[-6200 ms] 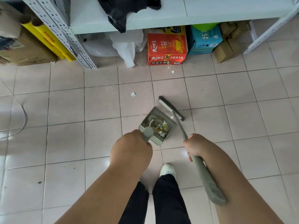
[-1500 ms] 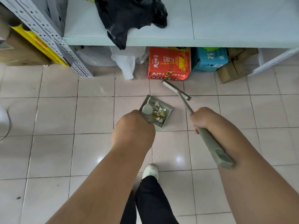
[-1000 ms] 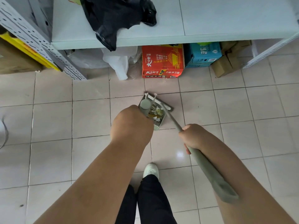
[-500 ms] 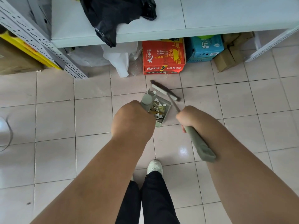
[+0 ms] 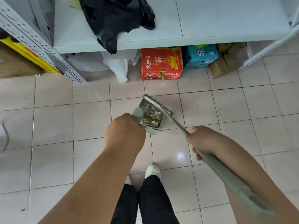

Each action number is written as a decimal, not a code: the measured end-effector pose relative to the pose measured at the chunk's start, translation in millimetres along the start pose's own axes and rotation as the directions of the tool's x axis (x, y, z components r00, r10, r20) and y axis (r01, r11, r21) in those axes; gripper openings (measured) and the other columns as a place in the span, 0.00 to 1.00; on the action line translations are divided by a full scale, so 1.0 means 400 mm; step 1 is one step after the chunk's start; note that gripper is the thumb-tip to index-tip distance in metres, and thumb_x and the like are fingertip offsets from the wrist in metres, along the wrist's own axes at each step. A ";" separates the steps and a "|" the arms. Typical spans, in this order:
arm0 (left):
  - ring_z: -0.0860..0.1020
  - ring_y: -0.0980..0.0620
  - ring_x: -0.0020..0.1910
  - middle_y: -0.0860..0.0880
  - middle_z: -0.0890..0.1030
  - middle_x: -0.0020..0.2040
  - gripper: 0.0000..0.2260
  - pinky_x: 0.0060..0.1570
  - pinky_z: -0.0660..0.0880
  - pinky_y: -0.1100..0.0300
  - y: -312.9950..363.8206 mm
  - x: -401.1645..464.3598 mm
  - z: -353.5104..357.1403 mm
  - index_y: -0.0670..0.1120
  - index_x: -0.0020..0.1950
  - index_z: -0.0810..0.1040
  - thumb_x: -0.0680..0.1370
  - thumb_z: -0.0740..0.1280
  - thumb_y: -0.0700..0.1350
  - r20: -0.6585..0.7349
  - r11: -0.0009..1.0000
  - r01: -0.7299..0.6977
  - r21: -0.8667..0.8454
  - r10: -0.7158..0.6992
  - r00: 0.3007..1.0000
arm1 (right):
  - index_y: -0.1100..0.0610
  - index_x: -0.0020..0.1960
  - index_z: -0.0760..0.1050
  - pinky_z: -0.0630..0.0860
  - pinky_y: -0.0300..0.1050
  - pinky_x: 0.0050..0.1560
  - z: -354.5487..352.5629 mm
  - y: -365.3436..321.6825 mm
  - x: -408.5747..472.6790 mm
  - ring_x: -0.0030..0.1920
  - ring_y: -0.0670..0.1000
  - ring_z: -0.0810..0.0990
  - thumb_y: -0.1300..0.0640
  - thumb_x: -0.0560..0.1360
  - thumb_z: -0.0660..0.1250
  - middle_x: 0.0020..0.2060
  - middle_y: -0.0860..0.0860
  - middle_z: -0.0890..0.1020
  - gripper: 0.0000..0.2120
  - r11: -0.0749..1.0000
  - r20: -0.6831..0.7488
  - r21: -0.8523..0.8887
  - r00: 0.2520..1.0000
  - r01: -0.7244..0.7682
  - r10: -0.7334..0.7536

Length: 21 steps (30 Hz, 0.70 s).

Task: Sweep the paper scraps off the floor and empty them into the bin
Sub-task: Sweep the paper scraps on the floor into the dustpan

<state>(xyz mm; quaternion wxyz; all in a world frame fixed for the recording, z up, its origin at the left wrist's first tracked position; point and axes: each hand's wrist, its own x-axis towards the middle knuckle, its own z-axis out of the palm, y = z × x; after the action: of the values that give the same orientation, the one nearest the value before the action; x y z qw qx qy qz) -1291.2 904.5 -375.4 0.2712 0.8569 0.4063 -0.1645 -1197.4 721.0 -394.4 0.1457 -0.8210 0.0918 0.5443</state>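
Glossy ceramic floor tiles (image 5: 53,125), matt grey plastic dustpan (image 5: 154,130), shiny black plastic bag (image 5: 116,16), printed cardboard box (image 5: 161,65).

We see our left hand (image 5: 125,134) gripping the upright handle of the grey dustpan (image 5: 152,118), whose tray lies on the tiled floor (image 5: 53,123) just beyond that fist. Paper scraps (image 5: 152,116) are heaped inside the tray. Our right hand (image 5: 203,141) is curled round the broom (image 5: 178,125) shaft; the broom head lies against the tray's far edge, ahead of and between both hands. Further beyond the hands, an orange carton (image 5: 161,63) and a blue carton (image 5: 201,56) sit under a white shelf (image 5: 210,21), with a black bag (image 5: 116,16) on it.
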 end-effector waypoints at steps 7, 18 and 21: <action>0.73 0.48 0.31 0.49 0.75 0.32 0.06 0.25 0.62 0.61 -0.100 -0.031 -0.023 0.48 0.35 0.68 0.71 0.61 0.46 -0.006 1.000 0.020 -0.002 -0.020 1.000 | 0.62 0.52 0.67 0.69 0.35 0.23 0.032 -0.089 0.047 0.17 0.52 0.75 0.62 0.77 0.53 0.31 0.60 0.75 0.07 0.996 -0.080 0.005 0.993 0.090 -0.090; 0.73 0.48 0.31 0.49 0.75 0.31 0.05 0.26 0.64 0.60 -0.208 -0.061 -0.045 0.47 0.35 0.67 0.71 0.60 0.45 0.014 0.997 0.070 -0.011 -0.070 0.997 | 0.68 0.65 0.66 0.65 0.31 0.17 0.174 -0.184 0.081 0.20 0.53 0.75 0.61 0.80 0.55 0.37 0.61 0.76 0.17 0.994 -0.042 -0.083 0.996 0.076 -0.080; 0.72 0.51 0.30 0.50 0.74 0.31 0.06 0.25 0.62 0.61 -0.215 -0.067 -0.040 0.48 0.34 0.67 0.71 0.60 0.45 0.023 0.999 0.049 -0.025 -0.048 0.999 | 0.68 0.66 0.65 0.70 0.34 0.21 0.229 -0.177 0.053 0.23 0.54 0.78 0.62 0.80 0.54 0.33 0.59 0.75 0.16 0.992 0.024 -0.109 0.998 0.066 -0.064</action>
<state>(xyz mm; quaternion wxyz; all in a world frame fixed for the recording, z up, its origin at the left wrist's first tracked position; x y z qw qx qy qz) -1374.4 942.7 -377.5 0.2825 0.8414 0.4260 -0.1752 -1246.7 818.9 -437.4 0.1189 -0.8248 0.0334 0.5518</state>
